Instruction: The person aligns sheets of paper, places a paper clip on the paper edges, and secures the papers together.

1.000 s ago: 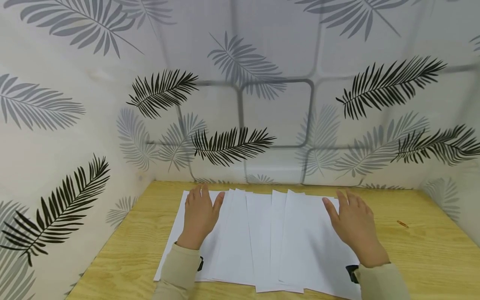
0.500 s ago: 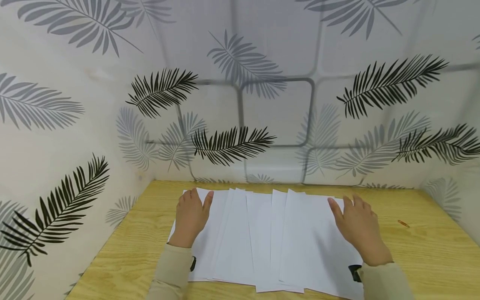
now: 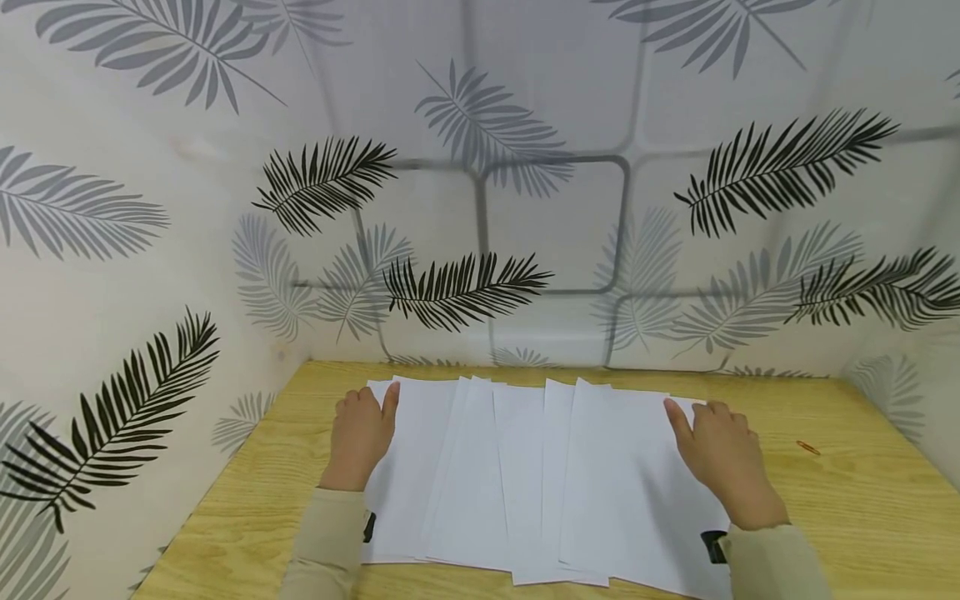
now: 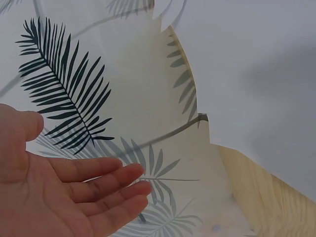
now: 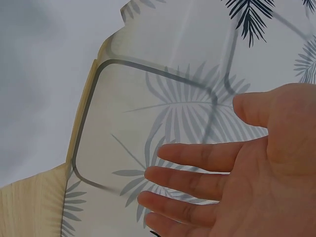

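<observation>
Several white paper sheets [image 3: 480, 475] lie fanned out and overlapping on the wooden table. My left hand [image 3: 362, 435] hovers by the left edge of the fan, thumb apart from the fingers. At the right side, my right hand [image 3: 722, 454] is held over the outermost sheet [image 3: 622, 475], with its shadow falling on the paper. Both palms face inward. In the left wrist view the fingers [image 4: 108, 192] are relaxed and nothing is in the palm. The right wrist view likewise shows loosely extended fingers [image 5: 192, 177] holding nothing, the paper [image 5: 39, 98] some way off.
An orange paper clip [image 3: 807, 447] lies on the wooden table [image 3: 847, 517] to the right of the sheets. A wall covering [image 3: 555, 233] with leaf patterns rises behind the table and along both sides.
My left hand has moved left, from over the left sheets to their edge. My right hand has shifted slightly right and down. The sheets stay where they were.
</observation>
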`<state>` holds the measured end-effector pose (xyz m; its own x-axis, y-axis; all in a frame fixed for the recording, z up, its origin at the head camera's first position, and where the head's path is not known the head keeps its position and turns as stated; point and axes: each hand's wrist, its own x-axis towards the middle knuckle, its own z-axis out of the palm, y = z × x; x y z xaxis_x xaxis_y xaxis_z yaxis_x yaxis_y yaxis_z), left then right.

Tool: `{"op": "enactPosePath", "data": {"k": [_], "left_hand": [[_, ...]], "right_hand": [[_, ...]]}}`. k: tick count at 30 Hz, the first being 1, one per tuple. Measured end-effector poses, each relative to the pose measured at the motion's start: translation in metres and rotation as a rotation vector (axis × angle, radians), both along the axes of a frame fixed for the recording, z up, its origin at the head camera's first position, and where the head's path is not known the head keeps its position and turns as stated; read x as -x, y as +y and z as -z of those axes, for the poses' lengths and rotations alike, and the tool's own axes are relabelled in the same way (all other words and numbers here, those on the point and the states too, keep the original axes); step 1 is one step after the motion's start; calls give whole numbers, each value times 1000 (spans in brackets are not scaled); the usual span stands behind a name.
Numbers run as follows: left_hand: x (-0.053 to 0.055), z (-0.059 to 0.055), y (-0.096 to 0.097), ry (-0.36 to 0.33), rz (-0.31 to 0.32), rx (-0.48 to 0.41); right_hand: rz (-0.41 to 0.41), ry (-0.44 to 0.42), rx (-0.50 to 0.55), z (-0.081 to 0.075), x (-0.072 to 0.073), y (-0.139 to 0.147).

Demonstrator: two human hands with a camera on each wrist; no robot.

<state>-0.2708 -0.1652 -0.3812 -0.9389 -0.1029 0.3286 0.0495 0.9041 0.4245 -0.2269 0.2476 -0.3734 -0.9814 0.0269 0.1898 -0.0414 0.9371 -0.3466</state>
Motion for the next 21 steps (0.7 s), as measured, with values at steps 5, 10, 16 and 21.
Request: {"op": "enactPosePath", "data": {"k": [5,10,16,21], "left_hand": [[2,1,-8,-29,-14,-17],[4,4,-17,-74,-27,-24],[8,9,-28,-118,-61,-39],[9,10,-33,-155,-66,-33]], "right_hand": [[-2,-3,-3,2,0,1],[-5,-42,1,2,0,2],[-8,-59,10,4,1,5],[-7,-87,30,6,5,9]]}}
